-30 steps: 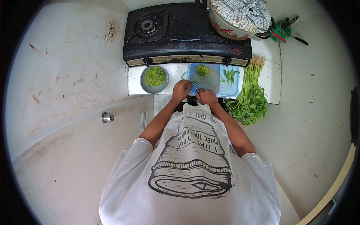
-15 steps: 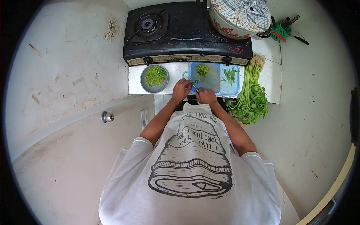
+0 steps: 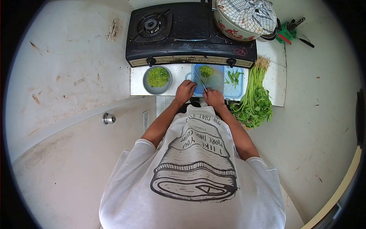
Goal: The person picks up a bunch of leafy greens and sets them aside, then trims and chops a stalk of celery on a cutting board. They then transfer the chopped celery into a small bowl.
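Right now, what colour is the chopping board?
The chopping board is blue, seen best in the head view.

White counter (image 3: pixel 178 72) | black gas stove (image 3: pixel 187 47) | grey bowl (image 3: pixel 156 91) | blue tray (image 3: pixel 234 91) | leafy green bundle (image 3: pixel 256 86)

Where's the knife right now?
In the head view, the knife is in the right hand, its blade slanting over the blue cutting board, its tip just left of the chopped green pile.

Steep downward view from head height
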### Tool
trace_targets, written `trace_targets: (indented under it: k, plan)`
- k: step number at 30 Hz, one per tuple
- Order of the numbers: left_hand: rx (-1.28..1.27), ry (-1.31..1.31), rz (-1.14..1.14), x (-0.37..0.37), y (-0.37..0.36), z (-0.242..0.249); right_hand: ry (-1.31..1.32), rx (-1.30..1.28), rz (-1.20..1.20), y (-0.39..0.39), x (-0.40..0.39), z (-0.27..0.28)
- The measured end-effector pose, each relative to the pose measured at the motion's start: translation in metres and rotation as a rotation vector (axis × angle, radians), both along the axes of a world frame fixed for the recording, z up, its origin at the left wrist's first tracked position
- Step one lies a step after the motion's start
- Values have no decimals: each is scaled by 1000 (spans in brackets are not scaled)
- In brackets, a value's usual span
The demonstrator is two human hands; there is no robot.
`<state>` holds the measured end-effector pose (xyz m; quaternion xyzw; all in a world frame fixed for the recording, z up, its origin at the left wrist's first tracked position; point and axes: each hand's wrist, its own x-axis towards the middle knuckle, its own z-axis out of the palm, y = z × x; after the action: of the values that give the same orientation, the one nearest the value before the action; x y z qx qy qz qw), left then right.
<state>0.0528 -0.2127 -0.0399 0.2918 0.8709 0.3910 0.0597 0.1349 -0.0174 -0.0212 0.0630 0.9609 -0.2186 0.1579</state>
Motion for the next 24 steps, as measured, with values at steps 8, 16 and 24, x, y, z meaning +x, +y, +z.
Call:
trace_targets:
  k: [8,16,24]
  plan:
    - [12,-46,5,-9,14,0,31,2,7,1,4,-13]
    - [47,-135,63,-6,15,-3,59,-18,68,-1,10,-13]
    - [40,-93,31,-6,14,1,31,17,61,-5,2,-18]
